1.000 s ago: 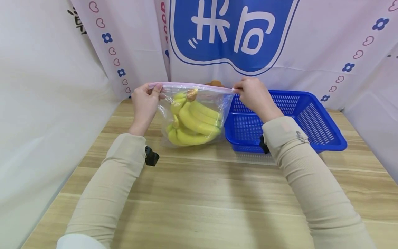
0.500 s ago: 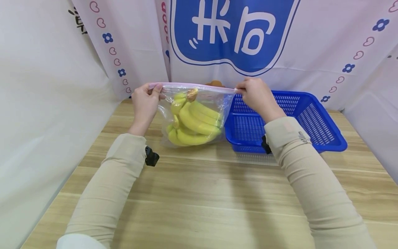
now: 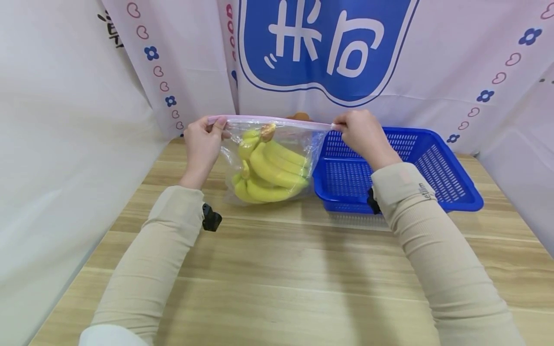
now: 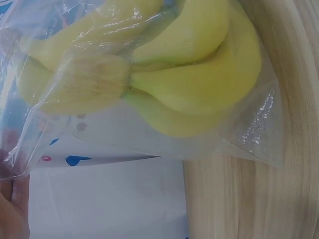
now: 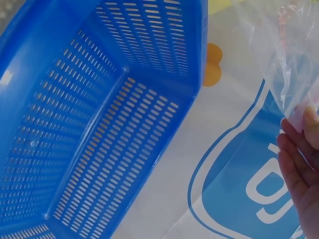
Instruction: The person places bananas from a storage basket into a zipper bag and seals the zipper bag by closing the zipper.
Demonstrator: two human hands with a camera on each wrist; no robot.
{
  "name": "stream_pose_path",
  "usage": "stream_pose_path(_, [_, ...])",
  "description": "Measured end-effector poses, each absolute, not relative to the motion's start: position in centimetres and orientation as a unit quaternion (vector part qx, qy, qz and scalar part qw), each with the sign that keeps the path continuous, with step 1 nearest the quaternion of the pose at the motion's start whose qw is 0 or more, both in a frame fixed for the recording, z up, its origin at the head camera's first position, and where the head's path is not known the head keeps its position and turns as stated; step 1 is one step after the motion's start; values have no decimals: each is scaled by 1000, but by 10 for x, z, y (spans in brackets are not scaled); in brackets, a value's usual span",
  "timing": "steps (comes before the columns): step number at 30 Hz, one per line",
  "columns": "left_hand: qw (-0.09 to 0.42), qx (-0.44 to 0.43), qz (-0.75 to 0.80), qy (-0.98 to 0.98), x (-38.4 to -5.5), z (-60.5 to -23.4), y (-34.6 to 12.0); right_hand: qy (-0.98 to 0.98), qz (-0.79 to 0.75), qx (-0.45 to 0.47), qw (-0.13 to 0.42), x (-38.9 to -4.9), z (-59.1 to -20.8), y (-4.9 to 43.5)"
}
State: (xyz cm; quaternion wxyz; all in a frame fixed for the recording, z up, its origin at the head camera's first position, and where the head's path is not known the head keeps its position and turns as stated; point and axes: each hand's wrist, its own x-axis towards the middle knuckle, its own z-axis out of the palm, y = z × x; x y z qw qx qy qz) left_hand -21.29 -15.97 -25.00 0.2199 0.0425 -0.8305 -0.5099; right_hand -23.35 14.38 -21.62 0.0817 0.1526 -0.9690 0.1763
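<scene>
A clear zip bag (image 3: 231, 185) with a pink strip along its top stands on the wooden table. Inside it lie yellow bananas (image 3: 277, 166), their stems toward the upper left in the head view. My left hand (image 3: 203, 146) pinches the bag's top left corner, thumb over the strip. At the other end of the strip, my right hand (image 3: 361, 134) pinches the top right corner. The strip is stretched nearly straight between them. In the left wrist view the bananas (image 4: 194, 84) show through the plastic, and fingers (image 4: 17, 199) appear at the lower left edge.
A blue plastic basket (image 3: 472, 197) with slotted walls stands to the right of the bag, partly behind my right forearm. A printed cloth (image 3: 433, 57) hangs behind the table (image 3: 259, 288), and white cloth (image 3: 65, 120) hangs on the left.
My right hand has shifted slightly to the right along the strip toward the bag's corner. The left hand, the bananas and the basket stay nearly where they were.
</scene>
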Motion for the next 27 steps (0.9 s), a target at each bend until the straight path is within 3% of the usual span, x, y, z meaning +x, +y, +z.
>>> stream_pose_path(10, [223,75,-491,-839,-212,-254,-165,-955,256,147,15,-228,-231,131])
stream_pose_path(19, [105,64,-476,-871,-211,-257,-168,-925,363,92,-65,-220,-243,115])
stream_pose_path(27, [70,53,-441,-893,-211,-261,-170,-909,401,57,-103,-212,-249,96])
